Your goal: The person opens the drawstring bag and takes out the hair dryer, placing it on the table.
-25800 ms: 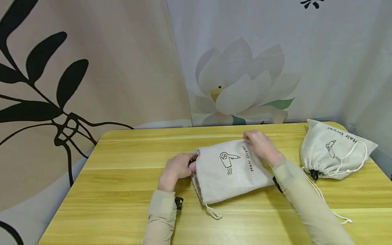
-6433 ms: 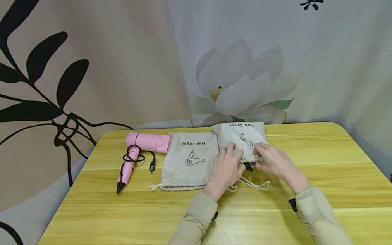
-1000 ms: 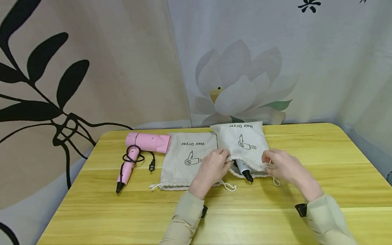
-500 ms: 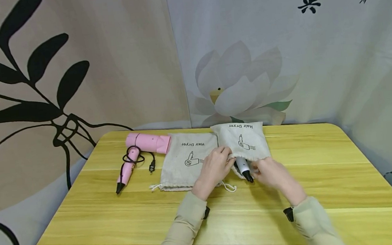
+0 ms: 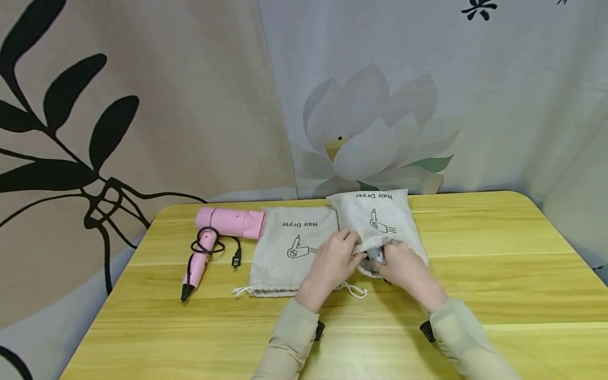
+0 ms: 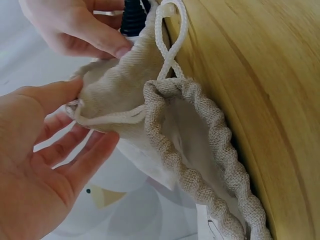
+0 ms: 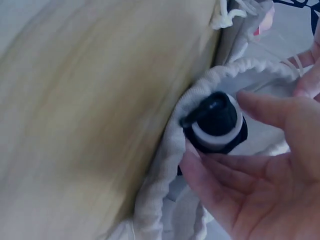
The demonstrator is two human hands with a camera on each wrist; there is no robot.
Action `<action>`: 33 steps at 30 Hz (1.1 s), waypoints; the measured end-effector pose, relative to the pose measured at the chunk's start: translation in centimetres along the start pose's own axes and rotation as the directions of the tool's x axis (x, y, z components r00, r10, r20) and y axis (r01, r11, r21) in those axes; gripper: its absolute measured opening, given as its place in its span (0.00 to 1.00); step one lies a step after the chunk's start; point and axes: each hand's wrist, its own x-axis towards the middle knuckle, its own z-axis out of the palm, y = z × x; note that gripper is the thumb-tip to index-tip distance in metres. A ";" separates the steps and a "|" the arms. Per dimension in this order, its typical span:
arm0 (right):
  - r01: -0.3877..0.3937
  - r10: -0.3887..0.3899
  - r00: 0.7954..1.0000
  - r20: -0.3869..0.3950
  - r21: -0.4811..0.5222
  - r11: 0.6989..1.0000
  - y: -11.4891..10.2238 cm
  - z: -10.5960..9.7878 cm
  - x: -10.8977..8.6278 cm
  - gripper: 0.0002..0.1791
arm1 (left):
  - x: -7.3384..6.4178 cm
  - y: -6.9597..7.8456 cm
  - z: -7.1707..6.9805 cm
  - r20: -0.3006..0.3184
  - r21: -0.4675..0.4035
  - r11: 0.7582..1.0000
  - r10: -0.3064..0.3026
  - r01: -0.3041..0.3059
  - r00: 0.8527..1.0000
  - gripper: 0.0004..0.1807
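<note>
A drawstring cloth bag printed "Hair Dryer" [image 5: 379,216] lies at the back of the table with its mouth toward me. My left hand [image 5: 329,266] pinches the left edge of that mouth; in the left wrist view its thumb and fingers [image 6: 52,95] meet at the hem and cord. At the opening, my right hand [image 5: 405,268] grips the handle of a grey hair dryer [image 5: 376,255]. The handle's black cord end [image 7: 215,115] shows between thumb and fingers in the right wrist view. The bag hides the rest of the dryer.
A second, flat "Hair Dryer" bag [image 5: 283,261] lies directly left, partly under my left hand. Further left rests a pink hair dryer [image 5: 231,220], its black cord [image 5: 208,240] wound round the handle. A printed curtain [image 5: 220,101] hangs behind the wooden table [image 5: 160,347].
My right hand has moved left from the bag's right edge to the grey hair dryer's handle and taken hold of it. The left hand stays at the bag's mouth.
</note>
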 end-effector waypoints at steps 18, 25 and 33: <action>-0.042 0.044 0.998 -0.035 0.043 0.998 -0.5 0.3 0.5 0.16 | -0.4 -0.2 0.1 0.166 -0.053 0.999 0.005 0.004 0.986 0.19; -0.034 0.036 0.999 -0.038 0.059 0.998 -0.3 0.3 0.6 0.16 | -0.4 -0.4 0.4 0.145 -0.057 0.998 0.005 0.004 0.989 0.18; -0.032 0.033 0.999 -0.018 0.055 0.998 -0.2 0.2 0.7 0.17 | -0.4 -0.5 0.6 0.135 -0.056 0.998 0.010 -0.002 0.991 0.18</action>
